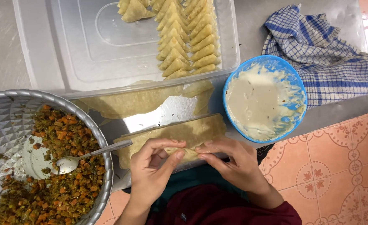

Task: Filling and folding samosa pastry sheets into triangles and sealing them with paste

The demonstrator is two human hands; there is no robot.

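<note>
Samosas [184, 37] fill two rows in the box [46, 50], both hands, left [150, 171] and right [234, 160], pinch one more pastry [187, 153], and lots of filling [67, 166] and wraps [171, 133] remain.

A small piece of folded pastry [187, 153] is pinched between the left hand [152, 168] and the right hand [234, 160], just above a stack of pastry sheets [171, 133]. A metal bowl of chopped filling [67, 166] with a spoon [73, 160] is seen at the left, a blue bowl of white paste [264, 100] at the right, and folded triangles [186, 37] are lined up in a clear plastic container [88, 50].
</note>
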